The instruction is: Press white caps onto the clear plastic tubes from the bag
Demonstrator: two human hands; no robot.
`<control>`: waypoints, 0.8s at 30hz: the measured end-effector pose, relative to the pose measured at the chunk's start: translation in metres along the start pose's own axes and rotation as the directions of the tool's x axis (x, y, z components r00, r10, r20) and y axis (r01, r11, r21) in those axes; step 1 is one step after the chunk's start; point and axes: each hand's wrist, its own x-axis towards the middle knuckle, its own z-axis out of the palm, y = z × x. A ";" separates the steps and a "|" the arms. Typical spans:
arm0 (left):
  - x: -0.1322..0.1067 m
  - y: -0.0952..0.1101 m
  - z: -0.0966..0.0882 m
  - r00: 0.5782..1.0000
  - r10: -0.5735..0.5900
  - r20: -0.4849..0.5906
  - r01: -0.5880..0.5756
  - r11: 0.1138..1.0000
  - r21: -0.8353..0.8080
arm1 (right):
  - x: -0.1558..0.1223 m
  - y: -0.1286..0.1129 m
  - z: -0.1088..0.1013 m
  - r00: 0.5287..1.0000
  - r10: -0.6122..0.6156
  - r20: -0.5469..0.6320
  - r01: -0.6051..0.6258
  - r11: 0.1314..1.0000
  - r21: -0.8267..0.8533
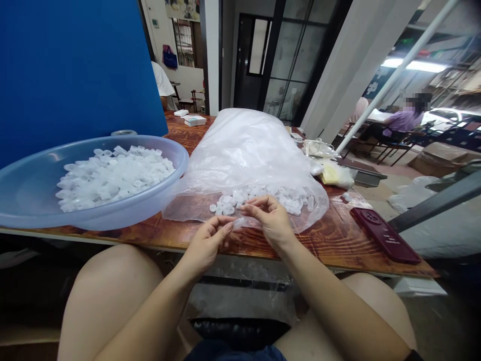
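My left hand [211, 239] is closed in a pinch at the table's front edge, with a small translucent plastic piece [239, 223] at its fingertips. Just to the right and slightly higher, my right hand [273, 220] is pinched too; whatever lies between its fingertips is too small to make out. Beyond both hands, several small translucent plastic caps [227, 203] lie in the mouth of a large clear plastic bag [248, 145]. On the left, a wide translucent blue basin [150, 210] holds a heap of similar whitish caps [116, 175].
A dark red phone [385, 235] lies at the right on the wooden table [323, 245]. Small plastic packets [334, 173] sit behind it. A blue panel [75, 70] rises behind the basin. Another person in purple [404, 120] sits far off at right.
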 end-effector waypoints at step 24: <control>-0.013 0.004 -0.001 0.979 -0.197 -0.046 0.183 0.958 -0.223 | -0.021 -0.051 -0.011 0.654 -0.486 0.579 0.714 0.648 -0.263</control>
